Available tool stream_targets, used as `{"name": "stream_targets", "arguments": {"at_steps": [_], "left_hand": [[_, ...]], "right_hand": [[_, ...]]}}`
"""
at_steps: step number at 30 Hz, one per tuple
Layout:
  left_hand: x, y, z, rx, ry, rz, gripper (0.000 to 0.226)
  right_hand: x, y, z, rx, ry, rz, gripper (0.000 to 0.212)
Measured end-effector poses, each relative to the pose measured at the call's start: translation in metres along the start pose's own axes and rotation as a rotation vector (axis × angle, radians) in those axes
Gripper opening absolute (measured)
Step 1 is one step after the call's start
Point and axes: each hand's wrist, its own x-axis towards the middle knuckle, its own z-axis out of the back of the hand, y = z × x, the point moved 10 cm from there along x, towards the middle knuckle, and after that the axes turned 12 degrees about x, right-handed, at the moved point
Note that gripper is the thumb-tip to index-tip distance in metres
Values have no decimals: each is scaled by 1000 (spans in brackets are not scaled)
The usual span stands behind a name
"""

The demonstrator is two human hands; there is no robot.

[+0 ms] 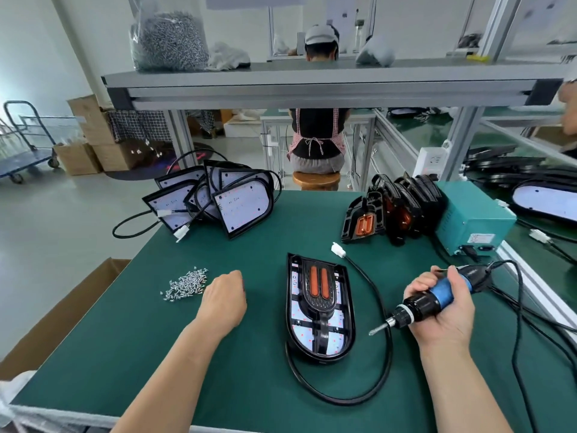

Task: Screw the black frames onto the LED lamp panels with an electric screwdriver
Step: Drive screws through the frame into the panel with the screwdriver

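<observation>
Here, ribbed black frame [321, 305], rounded panel [298, 311], blue-gripped screwdriver [442, 292]

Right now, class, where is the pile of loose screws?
In the head view, the pile of loose screws lies on the left side of the green mat, just left of the left hand, with the lamp panel farther right.
</observation>
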Motion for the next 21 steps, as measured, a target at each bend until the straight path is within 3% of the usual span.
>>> {"name": "stream_targets", "arguments": {"at_steps": [3, 7, 10, 13, 21], "left_hand": [[-4, 4, 11, -335, -113, 54, 18], [-16, 1, 20, -1029, -123, 176, 18], [-25, -12, 30, -1311, -70, 202, 8], [-39, -41, 34, -1596, 106, 173, 7], [-83, -110, 27, -1820, 435, 137, 12]], "right_hand": [[0, -2, 0, -14, -5, 2, 18], [0, 0, 2, -9, -8, 8, 18], [-1, 0, 2, -5, -17, 12, 17], [-4, 0, -1, -2, -44, 36, 17], [-37, -10, -52, 19, -72, 162, 14]]}}
